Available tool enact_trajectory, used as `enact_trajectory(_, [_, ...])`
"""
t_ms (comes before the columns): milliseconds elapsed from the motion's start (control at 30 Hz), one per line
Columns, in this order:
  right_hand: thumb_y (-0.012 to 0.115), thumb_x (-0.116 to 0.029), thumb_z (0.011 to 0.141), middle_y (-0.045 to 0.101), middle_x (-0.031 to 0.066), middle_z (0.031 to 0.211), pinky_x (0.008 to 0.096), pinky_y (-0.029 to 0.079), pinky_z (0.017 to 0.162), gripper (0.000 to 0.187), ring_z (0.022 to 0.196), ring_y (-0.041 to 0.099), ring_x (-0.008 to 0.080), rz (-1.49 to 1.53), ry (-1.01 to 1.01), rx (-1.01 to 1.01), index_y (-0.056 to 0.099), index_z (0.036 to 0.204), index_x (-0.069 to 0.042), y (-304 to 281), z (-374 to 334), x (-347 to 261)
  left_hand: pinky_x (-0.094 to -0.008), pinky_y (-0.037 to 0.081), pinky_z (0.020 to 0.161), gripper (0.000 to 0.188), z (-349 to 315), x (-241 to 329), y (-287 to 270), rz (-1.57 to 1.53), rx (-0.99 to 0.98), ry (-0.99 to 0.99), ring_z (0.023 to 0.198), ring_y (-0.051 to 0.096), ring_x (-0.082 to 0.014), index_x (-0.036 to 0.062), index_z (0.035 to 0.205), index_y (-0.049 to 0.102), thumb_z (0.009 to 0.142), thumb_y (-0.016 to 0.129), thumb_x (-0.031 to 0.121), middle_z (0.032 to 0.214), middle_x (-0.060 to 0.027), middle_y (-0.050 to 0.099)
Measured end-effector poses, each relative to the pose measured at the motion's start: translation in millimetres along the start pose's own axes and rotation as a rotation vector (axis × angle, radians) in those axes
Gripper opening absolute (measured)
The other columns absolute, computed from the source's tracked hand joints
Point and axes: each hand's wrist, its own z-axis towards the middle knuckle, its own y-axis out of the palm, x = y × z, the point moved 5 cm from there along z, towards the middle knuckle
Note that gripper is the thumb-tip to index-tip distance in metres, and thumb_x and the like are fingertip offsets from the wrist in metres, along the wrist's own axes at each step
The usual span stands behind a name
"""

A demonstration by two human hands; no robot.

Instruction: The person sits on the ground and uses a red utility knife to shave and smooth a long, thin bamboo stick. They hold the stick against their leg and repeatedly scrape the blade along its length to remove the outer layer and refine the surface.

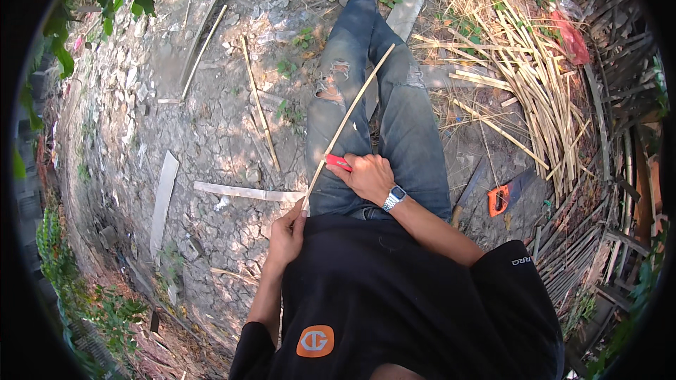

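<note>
A long thin bamboo stick (pixel 360 98) lies aslant over my outstretched legs in worn blue jeans (pixel 415 134). Its near end is pinched between the thumb and fingers of my left hand (pixel 286 236), beside my hip. My right hand (pixel 370 179), with a silver watch on the wrist, is closed round a small red-handled cutter (pixel 338 162). The cutter's front end meets the stick above my thigh, a short way up from my left hand. Its blade is too small to make out. The stick's far end reaches past my knees.
A large heap of split bamboo sticks (pixel 546 102) lies at right. Nearer are an orange-handled saw (pixel 498 200) and a long blade with a wooden handle (pixel 458 215). Flat wooden strips (pixel 246 191) and a loose stick (pixel 259 105) lie on cracked soil at left.
</note>
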Motion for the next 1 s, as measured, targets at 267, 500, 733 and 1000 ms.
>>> enact_trajectory(267, [0.061,-0.057,0.100,0.065,0.0168,0.061,0.0452,0.051,0.059,0.060,0.062,0.068,0.0374,0.630,0.353,-0.205,0.071,0.078,-0.002,18.1,16.7,63.3,-0.0227,0.025,0.048,0.037,10.1,-10.0,11.0,-0.715,-0.289,-0.624,0.053,0.031,-0.0027,0.0050,0.142,0.064,0.108,0.061,0.019,0.070,0.0076,0.041])
enact_trajectory(500, [0.067,-0.051,0.098,0.057,0.0175,0.055,0.0457,0.045,0.052,0.056,0.052,0.060,0.0372,0.297,0.013,-0.122,0.065,0.071,-0.002,-13.5,0.5,15.3,-0.0221,0.038,0.061,0.038,10.9,-14.6,10.5,-0.297,-0.115,-0.228,0.069,0.042,-0.0028,0.0011,0.142,0.063,0.108,0.062,0.017,0.082,0.0079,0.056])
enact_trajectory(733, [0.069,-0.051,0.096,0.061,0.0171,0.055,0.0486,0.053,0.053,0.052,0.056,0.066,0.0398,0.103,-0.157,-0.124,0.067,0.070,-0.006,-15.9,-5.4,3.8,-0.0262,0.045,0.064,0.036,20.5,6.2,19.3,-0.141,-0.065,-0.232,0.070,0.046,-0.0050,0.0010,0.139,0.064,0.106,0.063,0.016,0.087,0.0018,0.068])
enact_trajectory(1000, [0.066,-0.055,0.097,0.066,0.0209,0.062,0.0503,0.055,0.053,0.053,0.060,0.069,0.0408,0.050,0.055,-0.073,0.071,0.076,-0.006,-9.8,-8.5,8.7,-0.0314,0.055,0.074,0.036,-1.9,18.6,6.7,0.124,-0.037,-0.186,0.078,0.066,-0.0118,0.0011,0.140,0.064,0.107,0.060,0.013,0.102,-0.0165,0.079])
